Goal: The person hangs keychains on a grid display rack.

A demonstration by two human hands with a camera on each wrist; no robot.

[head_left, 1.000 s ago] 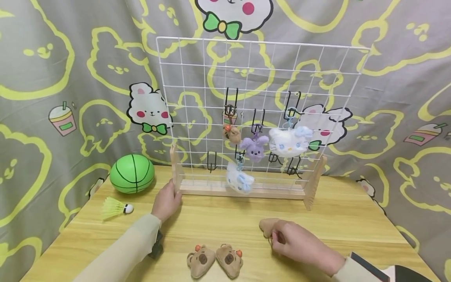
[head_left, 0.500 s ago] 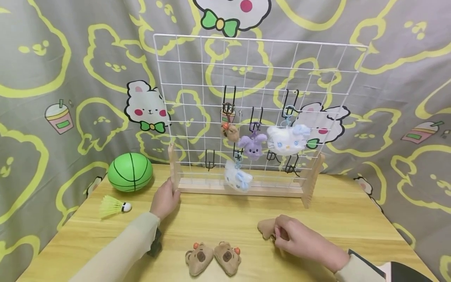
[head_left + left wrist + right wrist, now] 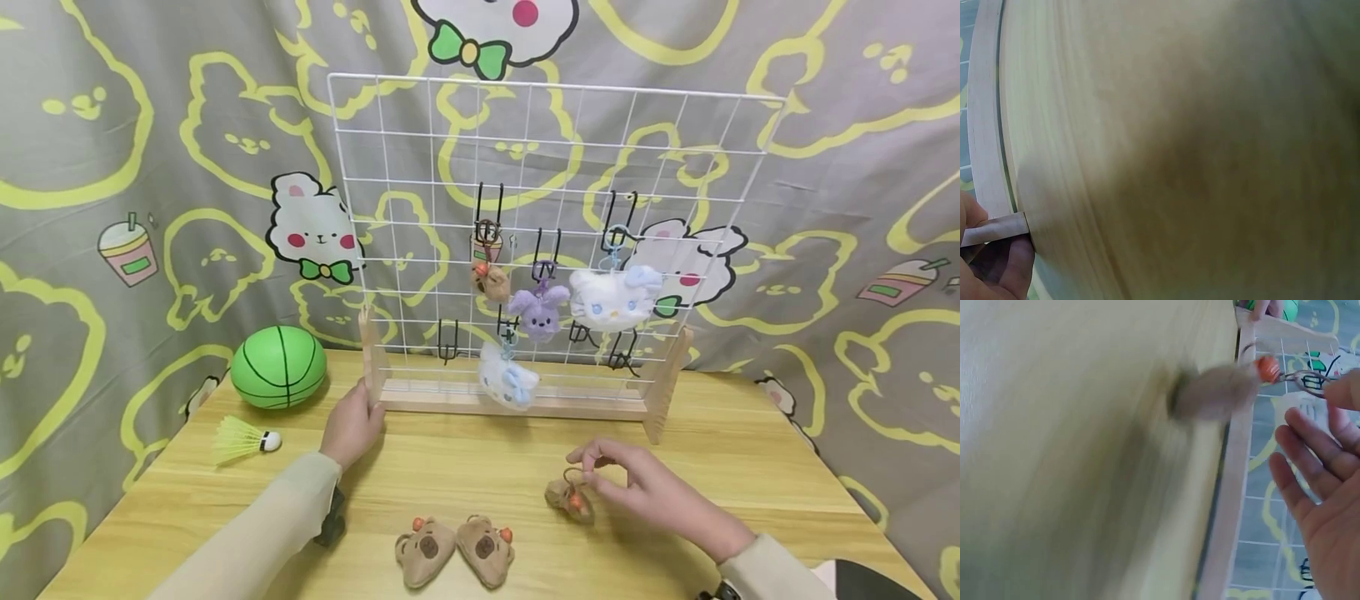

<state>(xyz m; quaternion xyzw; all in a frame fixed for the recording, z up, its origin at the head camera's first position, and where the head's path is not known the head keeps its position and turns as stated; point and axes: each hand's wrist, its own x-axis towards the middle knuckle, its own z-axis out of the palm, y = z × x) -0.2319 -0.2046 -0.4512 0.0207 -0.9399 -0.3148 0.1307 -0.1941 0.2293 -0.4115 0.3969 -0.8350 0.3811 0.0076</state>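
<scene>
The right hand [image 3: 660, 496] pinches the metal ring of a small brown plush charm [image 3: 567, 497] between thumb and forefinger, the other fingers spread loose; that grip is closed on the ring alone. The charm hangs just below the pinch, its orange bead showing, low over the counter [image 3: 465, 475]. In the right wrist view the same charm [image 3: 1210, 392] is blurred, its ring held at the fingertips [image 3: 1341, 394] while the palm lies open beneath.

Just left of that grip and nearer the person, two brown capybara charms [image 3: 455, 550] lie side by side on the counter, touching each other and apart from the hand.

Well to the left of the pinch, the left hand [image 3: 351, 427] rests against the wooden foot [image 3: 371, 367] of the grid stand, fingers curled round its edge; this grip holds the foot. The left wrist view shows the fingers [image 3: 1013, 269] closed on a thin wooden edge, the rest blurred.

Beyond both grips stands the white wire grid [image 3: 555, 167] in its wooden base. On black hooks hang a brown charm [image 3: 492, 282], a purple bunny [image 3: 537, 312], a white cat plush [image 3: 613, 298] and, lower, a white and blue plush [image 3: 507, 386].

Far left of the left hand lie a yellow shuttlecock [image 3: 243, 439] and, behind it, a green ball [image 3: 278, 367]. A patterned cloth [image 3: 112, 167] hangs behind everything.
</scene>
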